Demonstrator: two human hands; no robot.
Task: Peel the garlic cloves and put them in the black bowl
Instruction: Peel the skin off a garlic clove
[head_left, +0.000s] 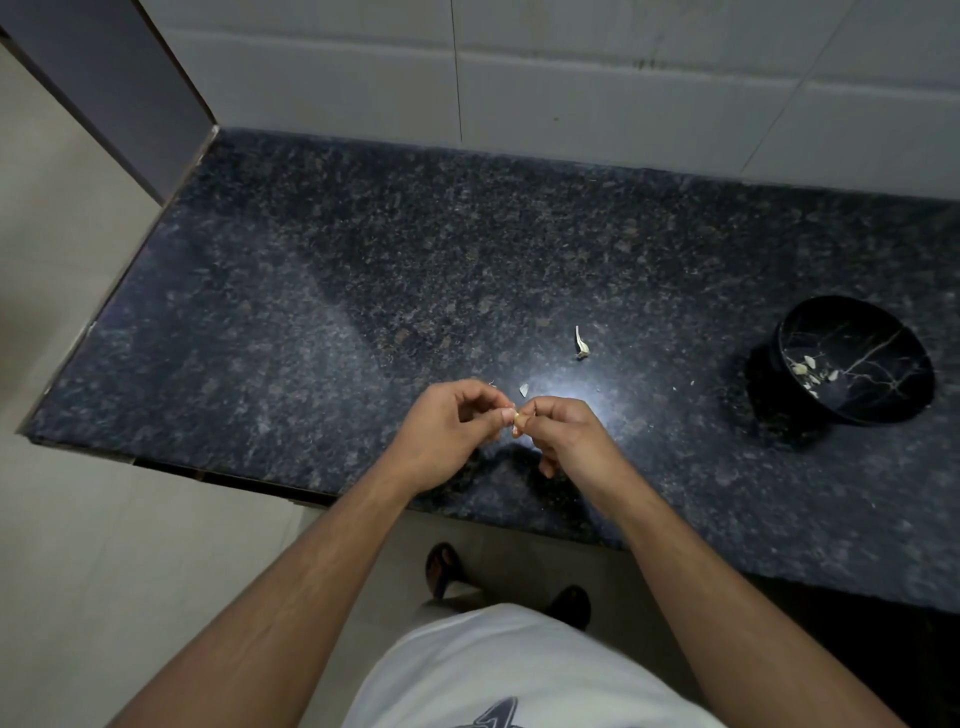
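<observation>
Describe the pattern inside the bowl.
Black bowl with pale, marble-like veins, seen in the head view.

Taking the black bowl as the mark: it stands on the worktop near the right end, with a strip of bare stone behind it up to the tiled wall. To its left, a dried garlic stem lies alone, well apart from the bowl, and a peel scrap lies nearer the front edge. Between these and the bowl only tiny flecks dot the stone. Both hands, left hand and right hand, fill the air over the front edge left of the bowl. Far left of the bowl, open stone runs to a cabinet side at the back corner.
</observation>
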